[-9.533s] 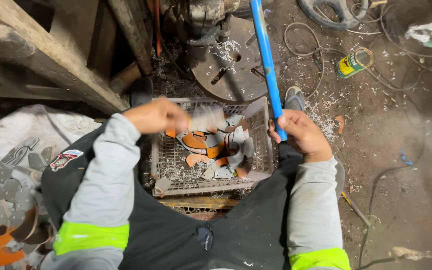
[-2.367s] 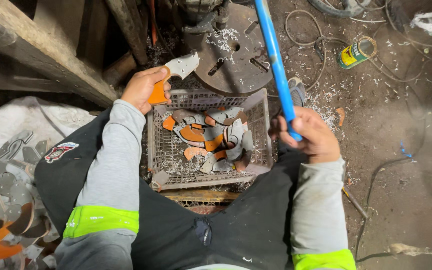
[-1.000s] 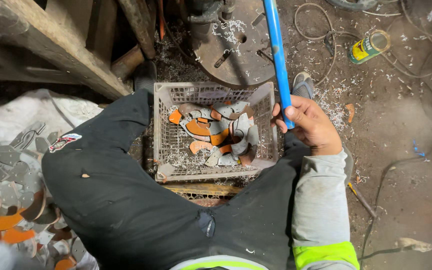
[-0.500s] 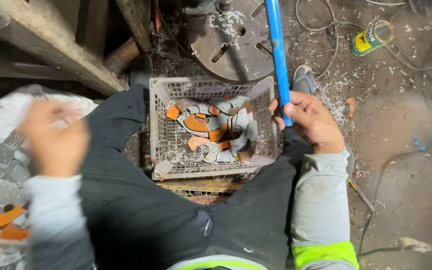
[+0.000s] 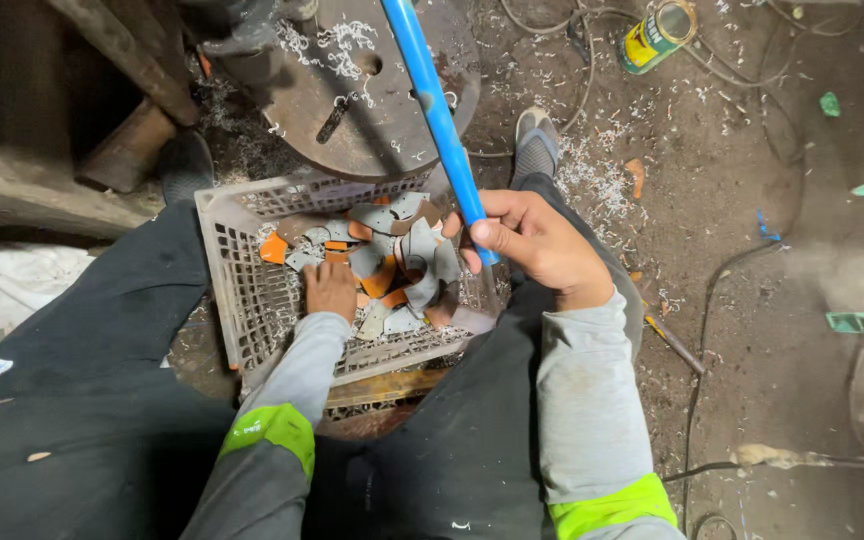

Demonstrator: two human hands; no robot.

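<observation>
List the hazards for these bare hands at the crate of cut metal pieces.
1. The left hand is down among the cut metal pieces in the plastic crate, with no glove; jagged edges could likely cut it.
2. The right hand grips the blue handle just above the crate; a swing of it might strike the left hand.
3. Metal shavings litter the floor; they may prick skin.
</observation>
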